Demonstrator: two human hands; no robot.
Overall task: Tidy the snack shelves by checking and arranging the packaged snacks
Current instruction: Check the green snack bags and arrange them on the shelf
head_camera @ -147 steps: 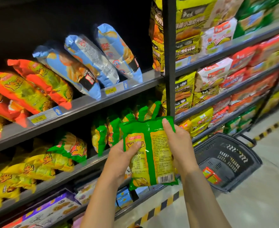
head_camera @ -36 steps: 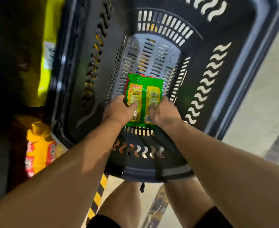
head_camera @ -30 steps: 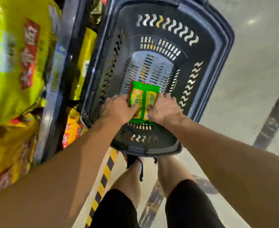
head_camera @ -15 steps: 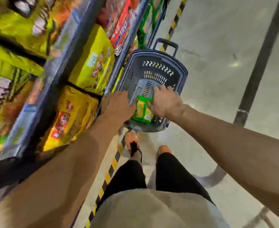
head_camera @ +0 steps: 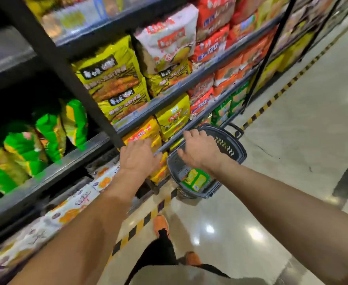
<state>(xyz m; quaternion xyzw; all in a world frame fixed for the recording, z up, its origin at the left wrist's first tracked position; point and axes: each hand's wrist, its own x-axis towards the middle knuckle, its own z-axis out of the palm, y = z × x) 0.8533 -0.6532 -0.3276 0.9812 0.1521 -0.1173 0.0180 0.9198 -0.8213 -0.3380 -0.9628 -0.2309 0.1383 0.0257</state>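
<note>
Hovering before the shelf [head_camera: 66,167] front edge: left hand [head_camera: 138,159], fingers spread, empty. Right hand [head_camera: 199,151] above basket [head_camera: 237,150], fingers loose, holding nothing. Green packet [head_camera: 195,178] lies flat on basket bottom, below right wrist.

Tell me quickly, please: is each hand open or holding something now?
Left hand: open, holding nothing.
Right hand: open, holding nothing; the green packet lies in the basket.
</note>
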